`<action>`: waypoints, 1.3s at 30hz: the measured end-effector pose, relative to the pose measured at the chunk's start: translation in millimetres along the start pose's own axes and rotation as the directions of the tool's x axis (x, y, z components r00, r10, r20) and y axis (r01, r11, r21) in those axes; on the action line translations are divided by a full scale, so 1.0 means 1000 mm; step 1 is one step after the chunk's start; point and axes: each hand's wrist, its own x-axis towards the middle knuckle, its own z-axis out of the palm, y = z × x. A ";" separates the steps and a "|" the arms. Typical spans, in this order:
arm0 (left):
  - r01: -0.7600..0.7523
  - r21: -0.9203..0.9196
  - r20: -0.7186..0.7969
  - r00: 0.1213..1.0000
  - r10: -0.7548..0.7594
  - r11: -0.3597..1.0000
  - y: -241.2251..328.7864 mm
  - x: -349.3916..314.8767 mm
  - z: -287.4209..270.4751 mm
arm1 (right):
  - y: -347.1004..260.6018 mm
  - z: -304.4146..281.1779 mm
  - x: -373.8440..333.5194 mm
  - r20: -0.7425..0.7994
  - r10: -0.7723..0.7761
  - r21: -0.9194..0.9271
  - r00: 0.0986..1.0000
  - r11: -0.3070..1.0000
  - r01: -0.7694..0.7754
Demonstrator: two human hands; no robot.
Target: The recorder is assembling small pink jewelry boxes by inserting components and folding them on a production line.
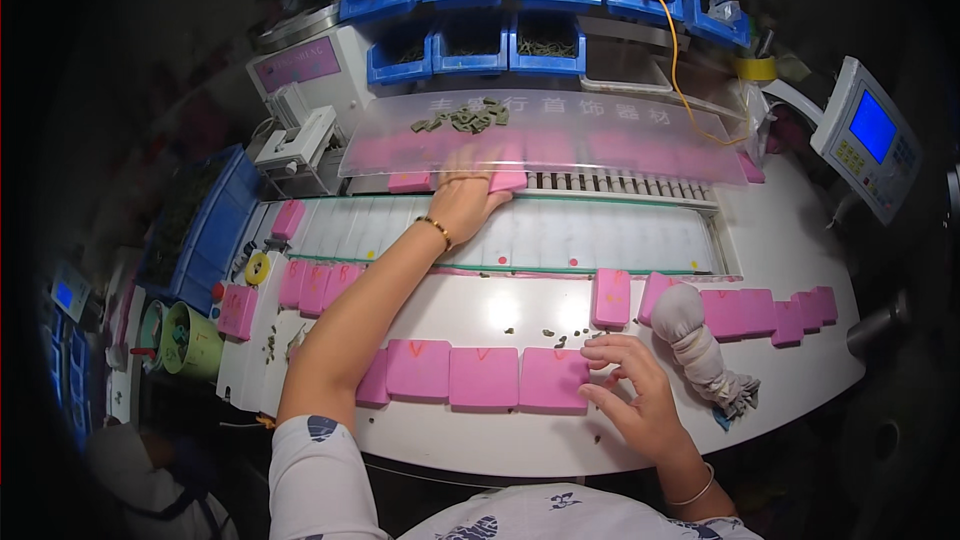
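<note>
My left hand (463,198) reaches under the edge of a translucent plastic sheet (560,135), its fingers seen blurred through it. A pink rubber mould (509,180) sits between the thumb and fingers, above the slatted roller track (625,184). Another pink mould (409,182) lies just left of that hand. My right hand (637,390) is at the near edge of the table, fingers curved and apart from the thumb. Its fingertips are at the right edge of a flat pink mould (555,378), last in a row of several marked in red.
Small green pieces (470,118) lie on the sheet. Blue bins (470,45) stand behind. A white cloth bundle (690,330) and more pink moulds (755,312) lie on the right. A control panel (868,135) leans at the far right, a machine (300,145) at the left. Green bits dot the table.
</note>
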 end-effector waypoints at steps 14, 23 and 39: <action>0.096 -0.169 -0.134 0.984 -0.120 0.981 0.060 0.097 0.064 | 0.002 -0.011 -0.008 -0.052 0.044 -0.039 0.998 0.998 -0.046; 0.113 -0.228 0.032 0.994 -0.108 0.967 0.058 0.106 0.078 | 0.007 -0.014 -0.012 -0.049 0.041 -0.045 0.998 0.998 -0.043; -0.040 -0.429 0.192 0.972 0.135 0.902 0.036 -0.075 -0.078 | 0.002 -0.008 -0.010 -0.027 -0.048 -0.050 0.999 0.998 0.046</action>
